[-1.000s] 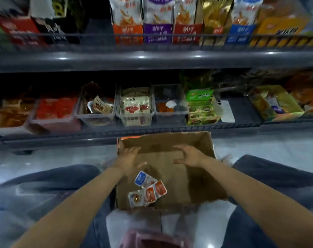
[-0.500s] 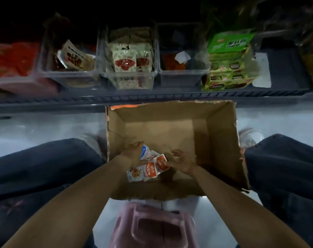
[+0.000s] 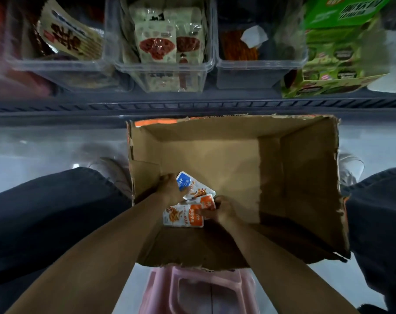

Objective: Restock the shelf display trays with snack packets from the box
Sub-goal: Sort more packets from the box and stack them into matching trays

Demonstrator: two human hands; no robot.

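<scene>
An open cardboard box stands on the floor in front of the shelf. A few small snack packets lie at its lower left: a blue-and-white packet and orange-and-white packets. My left hand is curled over the blue packet's left side. My right hand pinches the right edge of the orange packets. Above the box, clear display trays line the shelf: one holds a brown-lettered packet, the middle tray holds pale packets with red prints, and the tray to its right is almost bare.
A green carton of snacks sits at the shelf's right end. The shelf's dark front rail runs just above the box. My knees in dark trousers flank the box. A pink plastic stool is under me.
My head has tilted down and closer, so the upper shelf has left view. Both hands have dropped from the box's far part onto the packets and closed on them.
</scene>
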